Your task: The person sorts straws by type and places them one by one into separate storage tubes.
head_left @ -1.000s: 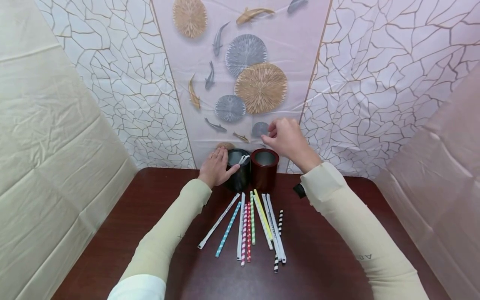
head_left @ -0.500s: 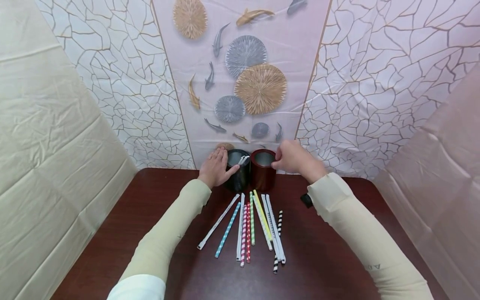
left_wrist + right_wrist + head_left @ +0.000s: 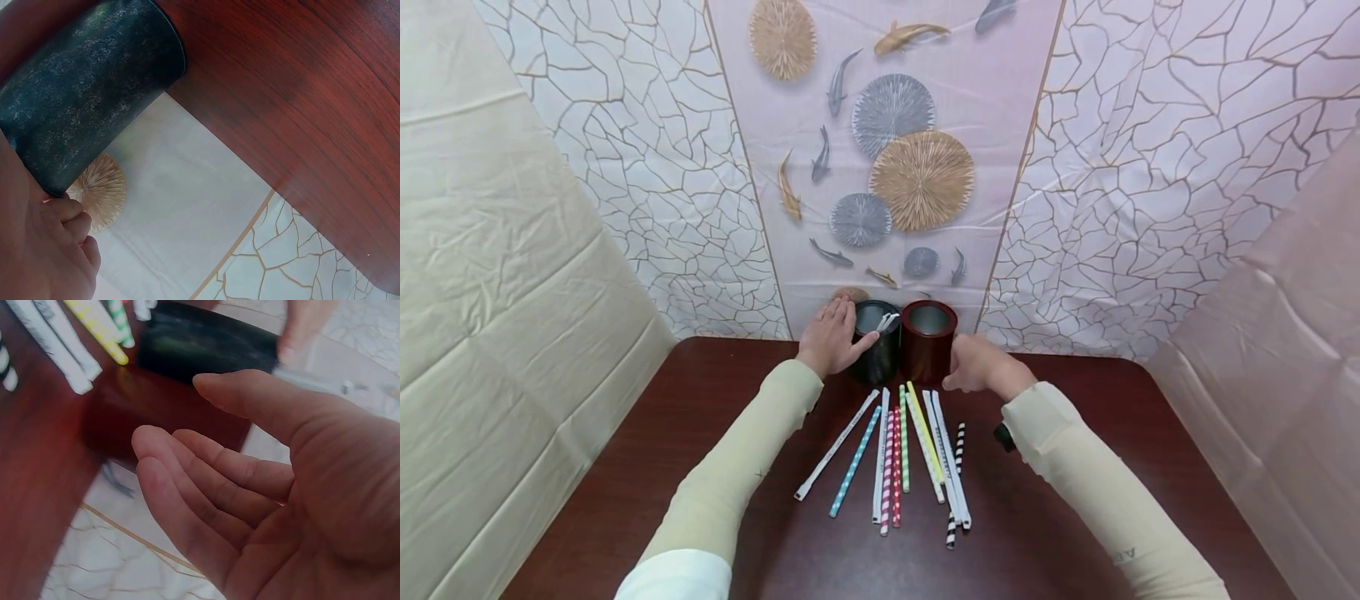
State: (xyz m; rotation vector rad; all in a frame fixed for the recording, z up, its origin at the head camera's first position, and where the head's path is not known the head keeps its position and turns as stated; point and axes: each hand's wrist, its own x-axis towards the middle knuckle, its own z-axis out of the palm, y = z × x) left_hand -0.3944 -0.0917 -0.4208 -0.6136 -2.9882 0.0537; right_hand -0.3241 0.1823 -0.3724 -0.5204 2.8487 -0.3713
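Reddish-brown wood-grain tabletop [image 3: 1037, 533] is filling your foreground, a black canister [image 3: 881, 364] and a dark-red canister [image 3: 928, 357] standing at its far side. Your left hand [image 3: 829, 337] is cupping the black one; your right hand [image 3: 981, 364], fingers loose and holding nothing, is hovering just beside the other, nearer the striped and white-wrapped straws [image 3: 887, 475]. They are lying toward you and leftward of it, lengths running roughly away from you. Wrapper print [image 3: 954, 475] is defying reading.

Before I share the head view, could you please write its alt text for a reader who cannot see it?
A person's left hand curves around one side of a black cup holding white straws; the empty right hand is beside a red cup. Loose straws, many brightly patterned, lie on the dark table in front.
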